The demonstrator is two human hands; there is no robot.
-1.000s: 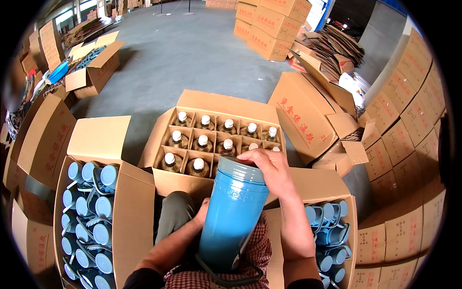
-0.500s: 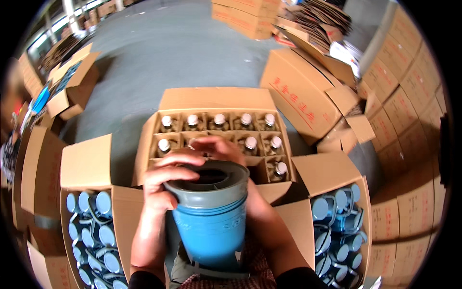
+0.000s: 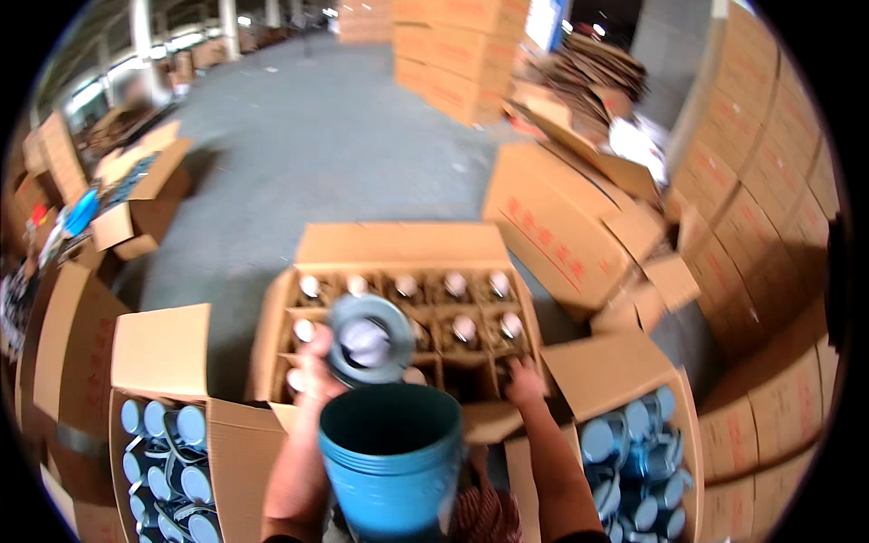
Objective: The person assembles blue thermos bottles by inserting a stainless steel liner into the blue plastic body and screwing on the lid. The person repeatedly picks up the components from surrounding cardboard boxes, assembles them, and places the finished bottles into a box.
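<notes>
A blue plastic canister (image 3: 389,484) stands upright in front of my body, its round mouth uncovered and dark inside. My left hand (image 3: 321,366) grips a grey ring-shaped lid (image 3: 398,339) by its left edge, up beyond the canister's mouth. Something whitish shows through the ring's middle. Ahead lies a divided cardboard box (image 3: 312,242) with white-capped glass bottles (image 3: 455,288) in its cells. My right hand (image 3: 525,385) is down at the nearest right cell, fingers closed around the top of a bottle, which they mostly hide. The cell left of it holds no bottle.
Cartons of blue lidded canisters with handles stand at left (image 3: 167,466) and right (image 3: 638,462), flaps up. A large open carton (image 3: 552,226) sits beyond at right. Stacked cartons (image 3: 765,317) line the right side; flattened cardboard (image 3: 593,77) is piled at the back.
The grey lid has come off the canister and is now in my left hand. My right hand has moved from behind the canister to the bottle at right. The view has tilted up.
</notes>
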